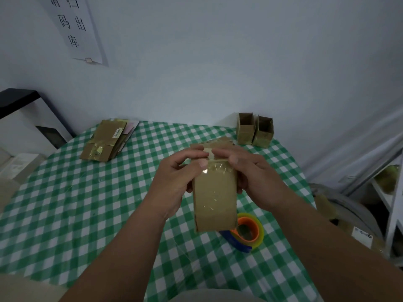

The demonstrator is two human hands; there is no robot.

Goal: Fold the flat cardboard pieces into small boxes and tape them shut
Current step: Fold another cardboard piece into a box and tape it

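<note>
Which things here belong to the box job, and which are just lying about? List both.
Job: box held in left hand and right hand; tape roll; flat cardboard; two folded boxes.
Lying about: wall notice; shelf.

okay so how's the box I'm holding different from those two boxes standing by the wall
The held box is up off the table, gripped by the left hand and right hand; the two boxes by the wall stand upright on the tablecloth. The held box has shiny clear tape over its end; the two boxes by the wall have open tops. All are small brown cardboard.
</note>
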